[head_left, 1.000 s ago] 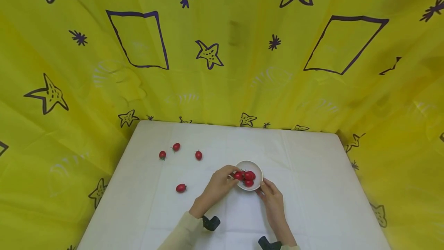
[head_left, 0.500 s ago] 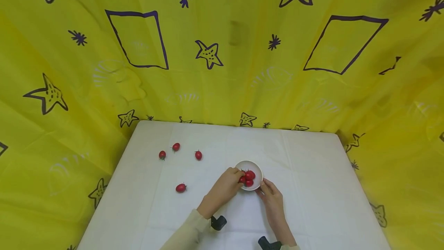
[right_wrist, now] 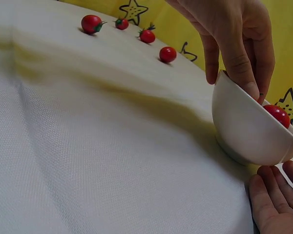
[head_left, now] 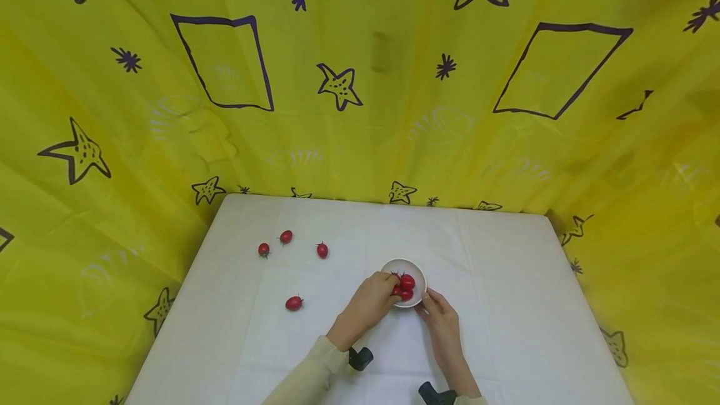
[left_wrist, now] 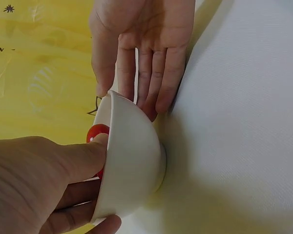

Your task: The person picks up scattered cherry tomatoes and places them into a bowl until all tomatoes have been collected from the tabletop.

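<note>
Loose tomatoes: four lie on the white table [head_left: 506,280] at the left. Going left to right: one [head_left: 263,249], one [head_left: 285,236], the nearest one [head_left: 294,303], and one [head_left: 322,250]; all are well apart from the bowl.
Nearest tomato's lie: it looks oval, its long axis roughly across the table, with the green stem end pointing right toward the hands.
Left hand [head_left: 368,300]: its fingers reach over the bowl's left rim, curled in among the tomatoes in the bowl [head_left: 406,286]; whether they pinch one or only touch cannot be told, since the knuckles hide the tips.
Bowl [head_left: 413,267]: small, white and round, standing just right of the table's middle, close to the person. It sits open side up, though the wrist views suggest a slight tilt.
Right hand [head_left: 441,317]: the fingers are straight and relaxed against the bowl's near right wall, steadying it without gripping.
Step in hand: seemingly fruit being handled at the bowl.
Next move: probably a light pinch without crushing, with the right hand bracing the bowl.
Backdrop: yellow cloth [head_left: 360,80] with drawn stars hangs behind.
</note>
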`<action>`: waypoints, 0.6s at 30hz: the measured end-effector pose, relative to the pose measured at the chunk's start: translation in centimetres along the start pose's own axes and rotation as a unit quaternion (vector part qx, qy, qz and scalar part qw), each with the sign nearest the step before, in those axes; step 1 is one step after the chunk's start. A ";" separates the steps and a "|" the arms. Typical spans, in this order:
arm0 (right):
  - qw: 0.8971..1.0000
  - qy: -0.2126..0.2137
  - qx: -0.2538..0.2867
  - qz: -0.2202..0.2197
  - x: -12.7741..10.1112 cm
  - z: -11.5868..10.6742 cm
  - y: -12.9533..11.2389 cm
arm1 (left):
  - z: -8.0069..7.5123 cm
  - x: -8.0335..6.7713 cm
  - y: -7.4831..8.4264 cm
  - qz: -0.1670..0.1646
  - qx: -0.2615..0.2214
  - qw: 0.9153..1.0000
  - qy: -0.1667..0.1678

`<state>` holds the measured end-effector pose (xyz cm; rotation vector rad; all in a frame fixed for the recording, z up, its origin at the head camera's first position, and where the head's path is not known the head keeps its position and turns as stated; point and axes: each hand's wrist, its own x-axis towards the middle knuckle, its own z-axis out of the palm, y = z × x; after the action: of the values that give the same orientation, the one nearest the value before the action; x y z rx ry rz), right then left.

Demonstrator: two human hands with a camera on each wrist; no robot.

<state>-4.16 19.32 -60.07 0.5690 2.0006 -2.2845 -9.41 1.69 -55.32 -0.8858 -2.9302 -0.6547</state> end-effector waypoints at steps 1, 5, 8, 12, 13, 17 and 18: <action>1.000 0.000 -0.002 0.000 0.0 0.0 0.0 | 0.0 0.1 0.1 -0.002 0.001 1.000 -0.004; 1.000 0.001 -0.002 0.003 0.0 -0.1 0.0 | 0.1 0.2 0.1 -0.008 0.005 1.000 -0.012; 1.000 0.001 -0.002 -0.002 0.0 0.0 0.0 | 0.3 0.2 0.0 -0.006 0.010 1.000 -0.012; 1.000 0.002 -0.005 -0.010 0.0 0.0 0.1 | 0.3 0.2 0.0 -0.001 0.010 1.000 -0.006; 1.000 0.003 -0.003 -0.010 0.0 0.0 0.1 | 0.2 0.1 0.0 0.001 0.008 1.000 -0.005; 1.000 0.004 0.006 -0.006 0.0 0.0 0.1 | 0.2 0.1 -0.1 0.006 0.012 1.000 0.003; 1.000 0.004 0.005 -0.005 0.0 0.1 0.1 | 0.3 0.0 -0.2 0.006 0.016 1.000 0.003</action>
<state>-4.15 19.25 -60.17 0.5708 2.0024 -2.3023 -9.51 1.69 -55.63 -0.8957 -2.9199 -0.6054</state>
